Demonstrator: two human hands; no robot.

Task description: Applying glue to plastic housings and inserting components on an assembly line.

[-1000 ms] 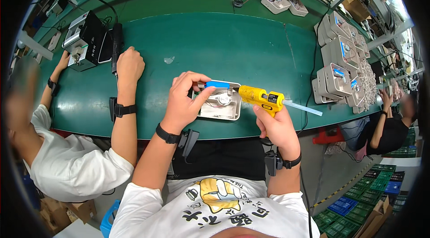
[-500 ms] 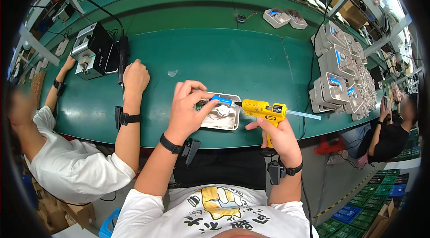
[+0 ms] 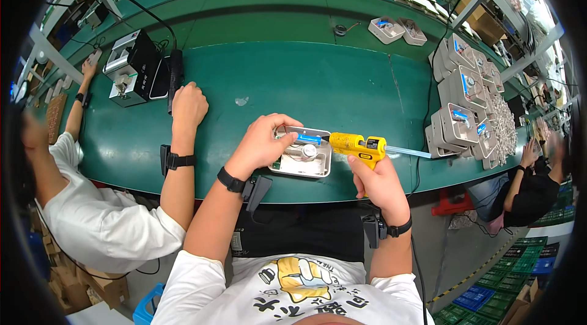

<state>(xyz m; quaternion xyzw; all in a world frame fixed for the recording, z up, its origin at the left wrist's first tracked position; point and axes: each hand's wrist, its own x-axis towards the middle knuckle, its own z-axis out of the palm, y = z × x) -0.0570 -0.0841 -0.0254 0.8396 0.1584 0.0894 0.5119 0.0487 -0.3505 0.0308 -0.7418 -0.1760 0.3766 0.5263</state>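
At the centre of the frame the person's left hand [image 3: 264, 143] rests on the left end of a shallow white tray [image 3: 304, 154] that sits near the front edge of the green bench [image 3: 293, 80]. Its fingers are curled narrow over the tray's upper left corner and seem to pinch a small blue part [image 3: 309, 139] at the tray's top rim; whether the thumb presses the part or only the rim cannot be told.

Just right of the tray, the right hand [image 3: 379, 185] is wrapped tight around the handle of a yellow glue gun [image 3: 358, 144]. The gun's long axis lies almost level across the picture, its nozzle pointing left and touching or nearly touching the blue part, while a pale glue stick [image 3: 406, 152] pokes out of its back toward the right. So the part lies to the left of the gun's tip and just under the left fingertips; the left hand is the nearer one.

At the right of the frame, stacks of grey housings [image 3: 461, 102] stand upright. At the upper left a black and silver machine [image 3: 131, 68] sits by a co-worker's fist [image 3: 188, 107], which rests closed on the bench well apart from the tray.
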